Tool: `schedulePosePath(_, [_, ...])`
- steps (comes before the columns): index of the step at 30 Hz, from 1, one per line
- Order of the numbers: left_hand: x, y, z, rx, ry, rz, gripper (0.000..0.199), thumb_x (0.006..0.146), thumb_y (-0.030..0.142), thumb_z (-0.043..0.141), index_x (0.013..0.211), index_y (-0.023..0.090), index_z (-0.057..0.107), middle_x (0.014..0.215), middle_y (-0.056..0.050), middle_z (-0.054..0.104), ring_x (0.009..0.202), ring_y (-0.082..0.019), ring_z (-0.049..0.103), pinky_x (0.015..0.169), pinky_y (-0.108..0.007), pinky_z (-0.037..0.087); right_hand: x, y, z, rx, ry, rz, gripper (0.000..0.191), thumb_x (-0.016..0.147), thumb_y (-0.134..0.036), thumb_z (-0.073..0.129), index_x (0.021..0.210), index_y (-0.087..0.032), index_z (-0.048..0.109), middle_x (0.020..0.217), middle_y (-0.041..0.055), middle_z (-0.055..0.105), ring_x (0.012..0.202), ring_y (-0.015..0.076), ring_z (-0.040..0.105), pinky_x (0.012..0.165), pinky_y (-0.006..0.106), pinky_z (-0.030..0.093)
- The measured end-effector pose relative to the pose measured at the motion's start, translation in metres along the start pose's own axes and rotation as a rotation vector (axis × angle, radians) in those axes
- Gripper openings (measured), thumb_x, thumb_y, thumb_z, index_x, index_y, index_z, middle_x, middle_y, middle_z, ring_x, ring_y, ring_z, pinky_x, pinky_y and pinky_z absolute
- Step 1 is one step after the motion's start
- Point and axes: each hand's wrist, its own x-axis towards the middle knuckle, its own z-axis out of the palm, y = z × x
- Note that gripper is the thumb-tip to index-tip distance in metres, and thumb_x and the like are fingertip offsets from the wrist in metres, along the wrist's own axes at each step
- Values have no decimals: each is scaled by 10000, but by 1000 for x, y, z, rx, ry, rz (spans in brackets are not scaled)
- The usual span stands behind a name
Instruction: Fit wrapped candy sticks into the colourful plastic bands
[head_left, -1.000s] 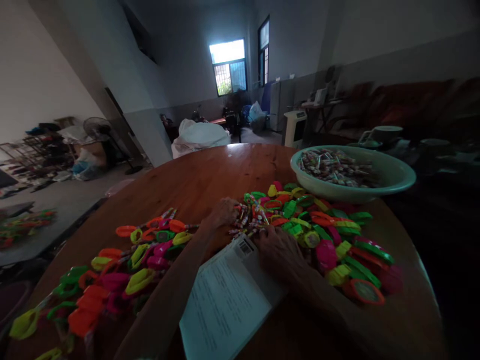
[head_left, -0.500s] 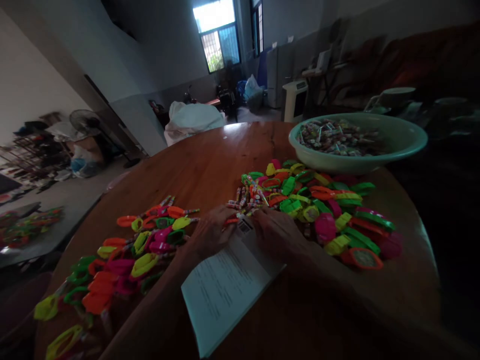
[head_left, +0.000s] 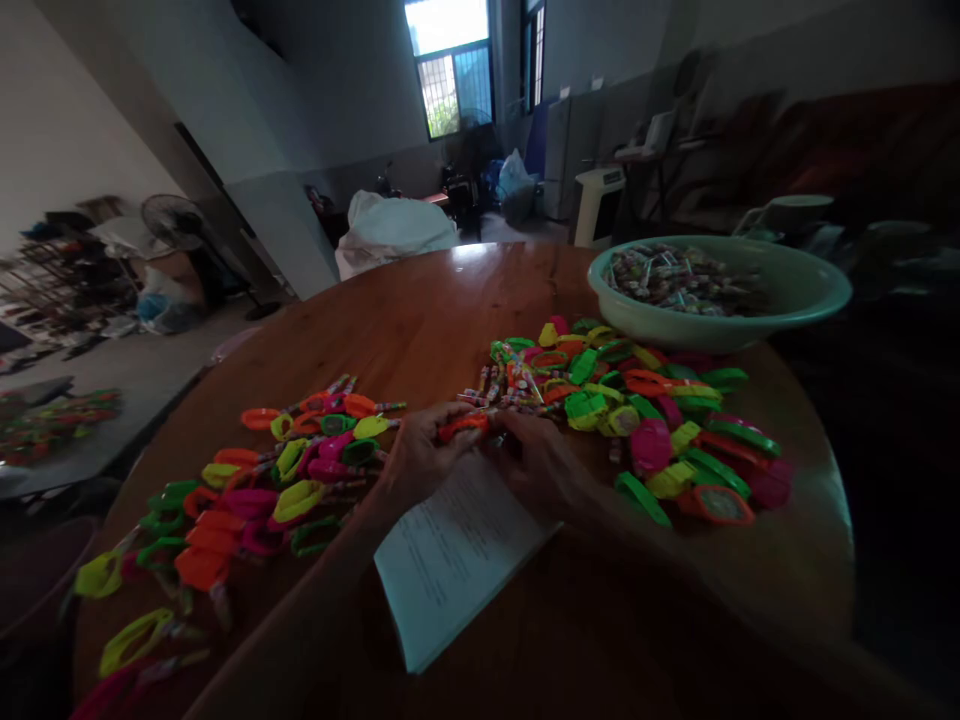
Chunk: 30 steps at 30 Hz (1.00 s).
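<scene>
My left hand (head_left: 424,452) is closed round an orange plastic toy watch (head_left: 465,427), held just above the far end of a printed paper pad (head_left: 457,560). At the watch's right end are the bent fingers of my right hand (head_left: 536,460); whatever they pinch is too dark and small to make out. Just beyond both hands lies a small heap of wrapped candy rolls (head_left: 491,385). To the right spreads a pile of bright toy watches (head_left: 651,445) in green, pink, yellow and orange. On the left, more watches (head_left: 300,500) lie with candy rolls sticking out from them.
A pale green basin (head_left: 720,325) full of wrapped candy rolls stands at the back right of the round wooden table (head_left: 420,310). Beyond the table are a white-covered bulky shape (head_left: 397,230) and a white air cooler (head_left: 598,205). Another surface with colourful pieces (head_left: 60,425) is at far left.
Both hands have risen slightly from the pad's far end, and the orange watch now shows plainly between them. A green watch now lies at the right pile's near edge. The view has shifted slightly.
</scene>
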Motion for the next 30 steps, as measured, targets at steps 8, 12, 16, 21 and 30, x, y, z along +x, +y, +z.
schedulePosePath(8, [-3, 0, -23, 31, 81, -43, 301, 839, 303, 676, 1092, 142, 684, 988, -81, 748, 892, -192, 701, 782, -283, 570, 4, 8, -1, -57, 25, 21, 171, 815, -184, 539, 648, -160, 511, 602, -9, 511, 564, 98, 406, 548, 243, 253])
schedulePosePath(12, [-11, -8, -31, 276, -126, 54, 229, 819, 212, 647, 1035, 166, 710, 1025, -78, 735, 955, -202, 676, 876, -324, 538, 3, 5, -8, -173, -33, 0, 161, 815, -177, 516, 655, -157, 521, 634, 11, 533, 589, 106, 420, 577, 258, 260])
schedulePosePath(16, [-19, -20, -29, 328, -172, 124, 280, 840, 117, 549, 1078, 165, 687, 1078, -94, 709, 1024, -197, 649, 922, -348, 519, -2, 1, -4, -268, -132, -33, 136, 807, -166, 528, 672, -161, 539, 674, 21, 567, 608, 114, 436, 587, 264, 265])
schedulePosePath(21, [-27, -16, -30, 576, -161, 141, 316, 924, 259, 541, 1222, 207, 636, 1200, -124, 619, 1066, -219, 618, 923, -377, 512, -7, -3, 3, -380, -191, -38, 139, 868, -175, 492, 795, -152, 608, 842, 66, 639, 733, 149, 525, 672, 274, 334])
schedulePosePath(30, [-27, 12, -10, 1079, -143, -45, 375, 943, 534, 462, 1129, 278, 662, 886, -84, 565, 661, -193, 580, 510, -252, 370, -7, -6, 4, -501, -231, -23, 213, 947, -222, 449, 854, -149, 627, 884, 78, 655, 757, 158, 542, 673, 301, 308])
